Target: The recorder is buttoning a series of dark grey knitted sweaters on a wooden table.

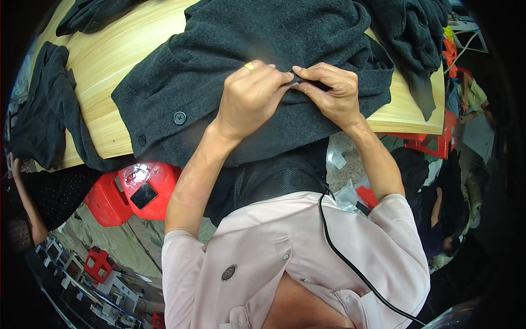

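Observation:
A dark grey knitted cardigan (pixel 318 38) lies spread across the table in front of me. Both hands are over its middle, fingertips almost meeting. My left hand (pixel 249 98) has a yellow ring on one finger and pinches the cloth between thumb and fingers. Close beside it, my right hand (pixel 334 93) is closed on the same fold. Whether anything small sits in the pinch is hidden by the fingertips. Left of my left forearm, a dark round button (pixel 179 118) shows on the cardigan's edge, with another button (pixel 142 140) nearer the corner.
More dark garments lie on the light wooden table (pixel 104 71), one at the left (pixel 41 109) and another at the right (pixel 411 44). Below its front edge stand red stools (pixel 109 200), with a black phone (pixel 144 196) on one. Other people are at both sides.

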The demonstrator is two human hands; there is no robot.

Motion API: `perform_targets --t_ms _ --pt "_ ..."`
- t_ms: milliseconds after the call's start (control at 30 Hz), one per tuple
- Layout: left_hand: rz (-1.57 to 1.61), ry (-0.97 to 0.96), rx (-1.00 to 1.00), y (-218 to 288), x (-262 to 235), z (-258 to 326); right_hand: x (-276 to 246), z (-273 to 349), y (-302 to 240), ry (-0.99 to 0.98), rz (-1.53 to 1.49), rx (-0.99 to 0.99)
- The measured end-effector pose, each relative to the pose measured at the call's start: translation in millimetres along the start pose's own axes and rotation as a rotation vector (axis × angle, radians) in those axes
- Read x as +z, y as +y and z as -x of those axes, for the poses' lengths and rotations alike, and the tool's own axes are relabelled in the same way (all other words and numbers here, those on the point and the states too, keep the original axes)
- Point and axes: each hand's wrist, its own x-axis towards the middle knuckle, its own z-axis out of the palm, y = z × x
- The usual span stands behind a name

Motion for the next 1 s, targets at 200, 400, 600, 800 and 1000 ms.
perform_targets --t_ms 200,400,600,800,1000 --pt "-0.100 -0.023 -0.043 3.2 -1.9 -1.0 15.5 4.2 -6.8 0.152 -0.023 0.047" --pt "-0.076 -0.028 0.042 -0.8 -1.9 -0.1 27.7 8.5 -10.8 0.267 -0.072 0.054" --pt "-0.126 -0.043 0.110 1.5 -3.3 3.6 37.7 11.8 -15.2 0.334 -0.057 0.092" --pt "0.064 -0.085 -0.327 9.9 -10.9 1.4 32.4 11.8 -7.3 0.335 0.044 -0.098" --pt "0.139 -0.035 -0.271 0.7 -12.4 6.4 36.7 10.4 -10.5 0.334 0.099 -0.186"
